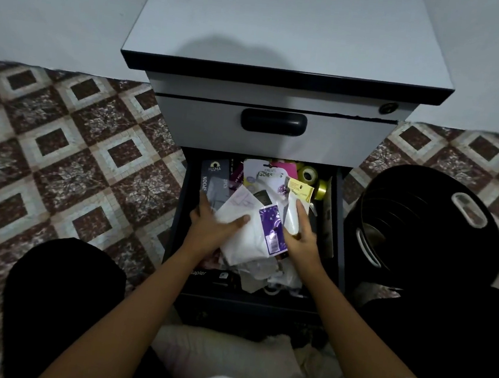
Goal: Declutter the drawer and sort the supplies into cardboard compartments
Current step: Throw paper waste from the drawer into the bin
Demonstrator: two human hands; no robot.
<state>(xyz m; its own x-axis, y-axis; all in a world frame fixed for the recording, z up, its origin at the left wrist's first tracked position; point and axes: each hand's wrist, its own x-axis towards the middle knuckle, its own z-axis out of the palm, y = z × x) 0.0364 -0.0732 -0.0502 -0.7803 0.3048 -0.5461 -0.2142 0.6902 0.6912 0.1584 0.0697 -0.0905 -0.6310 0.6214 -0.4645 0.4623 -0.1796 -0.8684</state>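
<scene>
Head view, drawer (339, 229) cluttered with packets (266, 178), tape rolls (308, 174), papers (249, 241)

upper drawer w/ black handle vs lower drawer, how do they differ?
Upper drawer is shut; lower drawer is pulled out. Upper drawer shows a pale front; lower drawer shows a dark inside heaped with packets, where left hand grips a white packet, right hand a white tube. Same cabinet.

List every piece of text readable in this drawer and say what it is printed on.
"SPOON": grey packet, back left.
"MAMA": same packet's top, faint.
"SCISSORS": white card packet, partly blurred.
"apler": black box at the front, start cut off.
Unreadable: yellow card, purple label, scribbled paper on the white bag the left hand grips.
</scene>
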